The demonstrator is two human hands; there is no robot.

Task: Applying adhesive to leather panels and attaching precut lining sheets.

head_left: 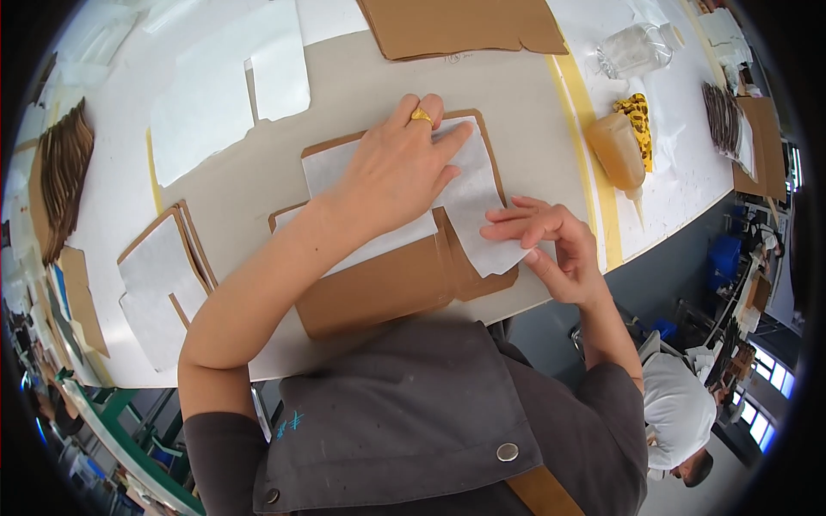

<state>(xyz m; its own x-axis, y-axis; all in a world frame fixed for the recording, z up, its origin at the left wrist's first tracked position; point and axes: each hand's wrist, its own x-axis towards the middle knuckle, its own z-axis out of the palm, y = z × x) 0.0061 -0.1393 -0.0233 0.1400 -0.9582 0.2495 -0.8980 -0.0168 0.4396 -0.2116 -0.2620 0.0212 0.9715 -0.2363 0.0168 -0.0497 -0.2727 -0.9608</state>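
In front of me a white lining sheet (469, 176) lies over a flat brown panel (379, 301), whose edges and lower part show bare. My left hand (400, 168), a gold ring on one finger, rests on the upper part of the sheet. Its index finger and thumb stick out apart, with the other fingers bent. My right hand (564, 249) holds the sheet's lower right edge between thumb and fingers, slightly raised off the panel. My left forearm crosses the panel and hides some of the sheet.
Left of the panel lie white-lined brown pieces (163, 267); more white sheets (228, 95) lie beyond. Brown panels (465, 26) are stacked at the far edge. A squeeze bottle of amber liquid (618, 153) and a clear bottle (638, 50) stand right. Another person (678, 404) is at lower right.
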